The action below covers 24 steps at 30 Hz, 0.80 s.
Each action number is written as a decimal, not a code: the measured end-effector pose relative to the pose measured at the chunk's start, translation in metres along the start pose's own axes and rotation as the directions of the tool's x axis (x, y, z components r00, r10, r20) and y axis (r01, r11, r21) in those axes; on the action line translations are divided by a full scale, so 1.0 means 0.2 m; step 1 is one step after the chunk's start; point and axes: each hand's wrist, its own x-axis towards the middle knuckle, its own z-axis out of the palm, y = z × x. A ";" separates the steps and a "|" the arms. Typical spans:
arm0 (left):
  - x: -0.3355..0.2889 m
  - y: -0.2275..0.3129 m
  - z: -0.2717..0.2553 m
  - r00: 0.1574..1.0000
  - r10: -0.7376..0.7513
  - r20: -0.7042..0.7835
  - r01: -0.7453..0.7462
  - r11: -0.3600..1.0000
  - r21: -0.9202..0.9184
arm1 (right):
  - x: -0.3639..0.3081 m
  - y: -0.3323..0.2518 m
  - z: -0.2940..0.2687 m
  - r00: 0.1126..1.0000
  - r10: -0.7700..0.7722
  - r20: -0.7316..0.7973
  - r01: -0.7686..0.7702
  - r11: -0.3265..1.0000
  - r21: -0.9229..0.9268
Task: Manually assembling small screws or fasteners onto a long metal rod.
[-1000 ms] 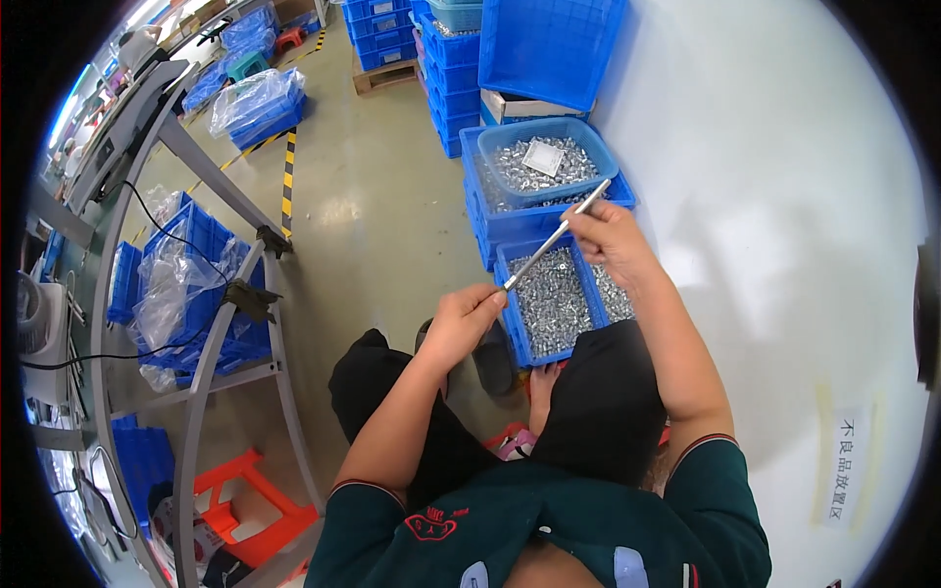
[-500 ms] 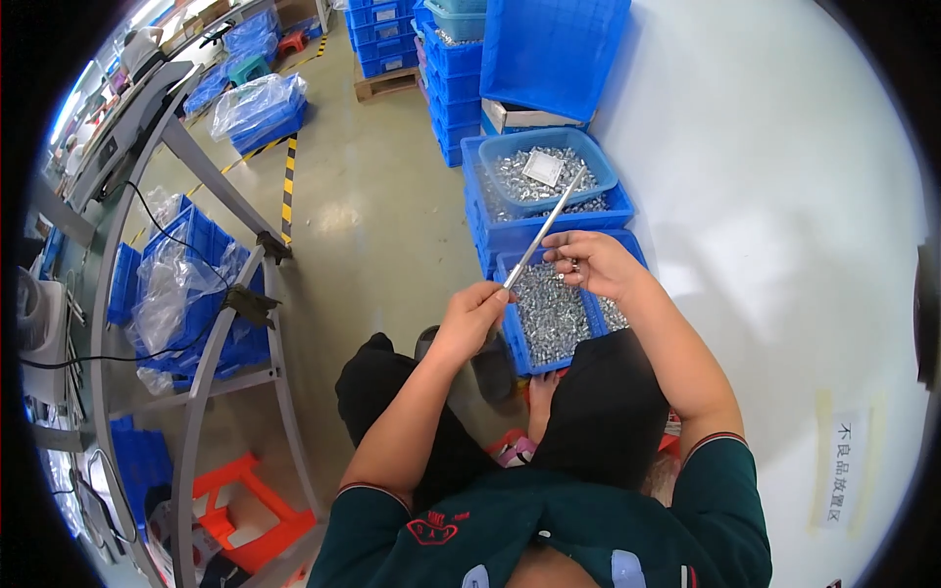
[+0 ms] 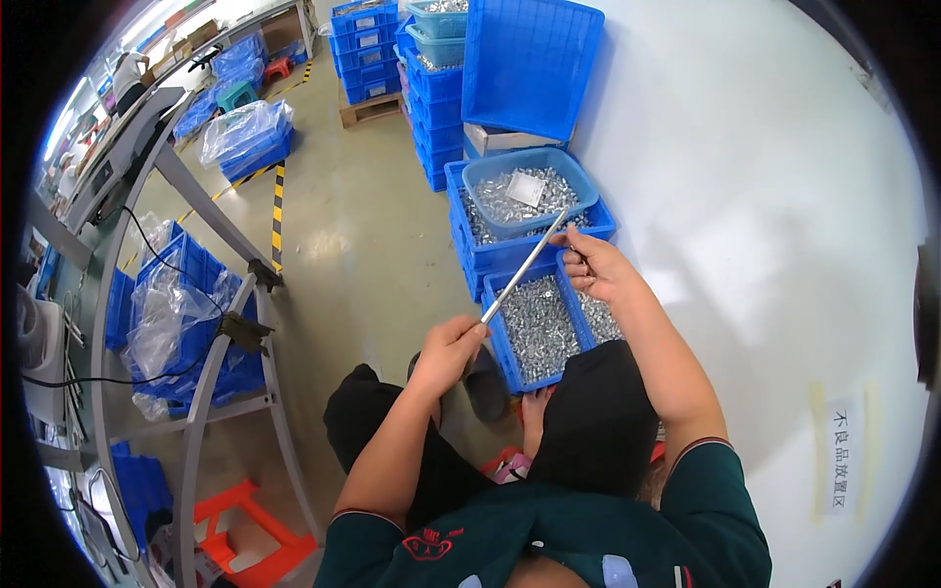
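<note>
My left hand point(image 3: 452, 353) is closed round the near end of a thin silver metal rod point(image 3: 522, 270). The rod slants up and to the right, over bins of small metal parts. At its far end is my right hand point(image 3: 600, 269), its fingers curled in and thumb and forefinger pinched close to the tip; whatever they hold is too small to make out. Below the rod a blue bin point(image 3: 501, 345) is filled with small shiny metal parts point(image 3: 537, 333). Beyond, a light blue basin point(image 3: 520, 228) holds more parts and a white square label point(image 3: 525, 189).
The basin rests in a larger blue crate point(image 3: 466, 235). An upright blue crate point(image 3: 529, 69) leans by the white wall point(image 3: 725, 176), with stacked blue crates point(image 3: 434, 118) beside it. At left stand a grey metal frame point(image 3: 201, 367), plastic-covered crates point(image 3: 186, 314) and an orange stool point(image 3: 255, 539).
The view has shifted slightly. My right hand has moved up along the rod to its far tip, and its fingers have closed more. My left hand keeps its hold.
</note>
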 end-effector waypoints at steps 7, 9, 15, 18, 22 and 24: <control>-0.01 -0.06 -0.02 0.998 0.062 -0.011 -0.060 0.993 0.105 | 0.00 -0.04 -0.04 0.989 -0.146 -0.022 0.146 0.950 0.274; -0.03 -0.03 -0.01 1.000 0.027 0.004 -0.027 0.989 0.142 | 0.01 -0.05 -0.08 0.985 -0.171 -0.009 0.165 0.933 0.321; -0.04 -0.04 -0.01 0.999 0.020 0.035 -0.024 0.992 0.126 | -0.01 -0.04 -0.07 0.970 -0.236 0.049 0.204 0.913 0.354; -0.05 -0.02 -0.01 0.999 -0.005 0.041 0.000 0.994 0.111 | -0.02 -0.04 -0.05 0.967 -0.252 0.028 0.232 0.925 0.299; -0.04 -0.03 -0.01 1.000 0.009 0.029 -0.012 0.992 0.123 | -0.03 -0.04 -0.01 0.949 -0.315 0.015 0.310 0.941 0.136; -0.04 -0.03 -0.01 1.000 -0.007 0.021 0.004 0.990 0.138 | -0.03 -0.04 0.01 0.941 -0.339 0.010 0.337 0.937 0.091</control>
